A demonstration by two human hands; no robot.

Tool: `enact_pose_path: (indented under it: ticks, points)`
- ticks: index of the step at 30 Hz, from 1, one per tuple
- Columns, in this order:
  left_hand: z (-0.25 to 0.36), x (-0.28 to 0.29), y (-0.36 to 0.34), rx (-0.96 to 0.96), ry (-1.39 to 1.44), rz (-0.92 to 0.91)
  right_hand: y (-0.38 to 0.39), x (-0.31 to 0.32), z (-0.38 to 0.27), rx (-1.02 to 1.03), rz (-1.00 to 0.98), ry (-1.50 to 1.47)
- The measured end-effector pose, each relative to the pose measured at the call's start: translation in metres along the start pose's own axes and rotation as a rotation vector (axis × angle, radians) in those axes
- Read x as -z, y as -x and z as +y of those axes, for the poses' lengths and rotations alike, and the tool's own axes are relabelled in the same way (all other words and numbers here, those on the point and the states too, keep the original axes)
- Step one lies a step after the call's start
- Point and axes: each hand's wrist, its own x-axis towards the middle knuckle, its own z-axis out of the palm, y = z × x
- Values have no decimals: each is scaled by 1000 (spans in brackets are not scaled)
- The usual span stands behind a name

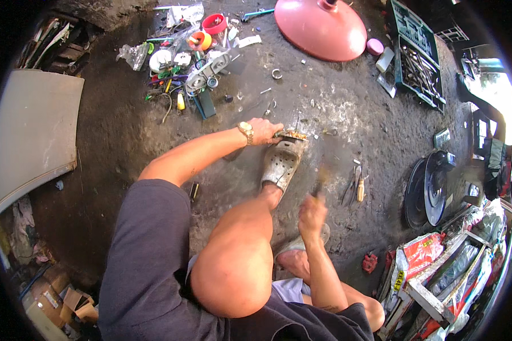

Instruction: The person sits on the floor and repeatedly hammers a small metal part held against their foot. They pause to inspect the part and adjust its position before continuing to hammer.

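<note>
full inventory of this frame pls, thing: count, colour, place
small rusty part: 1, brownish, on the floor at the clog's toe
clog: 1, grey, on the forward foot
hand tools: a few, metal, floor right of the clog
lamp shade: 1, pink, top centre
socket tray: 1, green, top right
tape rolls: 2, red and orange, top left clutter
panel: 1, grey, far left
left hand: 1, wristwatch, on the rusty part
right hand: 1, gripping a blurred tool
</note>
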Motion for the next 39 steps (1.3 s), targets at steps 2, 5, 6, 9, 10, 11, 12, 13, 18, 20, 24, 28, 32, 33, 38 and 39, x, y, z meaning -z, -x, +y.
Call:
enact_pose_path:
  ticks: [2,5,6,9,10,11,12,13,18,20,24,28,32,33,38,39]
  points:
    - [-8,1,5,-38,21,75,-8,-4,-9,-308,-39,189]
    - [-12,1,10,37,-4,25,4,-9,-21,-313,16,-24]
    - [-5,2,14,59,-19,19,13,-6,-24,-334,39,-161]
    - [35,34,17,24,-92,59,26,25,-11,-317,131,-197]
    - [55,53,18,17,-38,167,34,40,-5,-316,190,-203]
    - [66,63,21,19,16,272,42,52,-12,-365,204,-251]
    - [55,69,23,-44,47,353,43,56,-13,-375,207,-278]
    - [44,73,27,-95,112,369,45,57,-12,-384,214,-304]
    - [6,45,25,-76,78,289,30,49,-4,-427,294,-359]
    - [2,35,21,-60,59,223,26,47,0,-423,304,-375]
    - [0,19,14,-63,63,144,23,42,2,-384,270,-382]
    - [-2,6,10,-69,68,94,20,32,-21,-383,216,-360]
    - [-21,-9,1,-52,68,68,16,30,-40,-309,81,-277]
    - [-25,-13,0,-65,74,62,12,29,-48,-282,39,-210]
    - [-31,-16,-9,-116,107,23,12,22,-63,17,-84,312]
    - [-31,-17,-9,-135,124,35,10,20,-58,-17,-89,373]
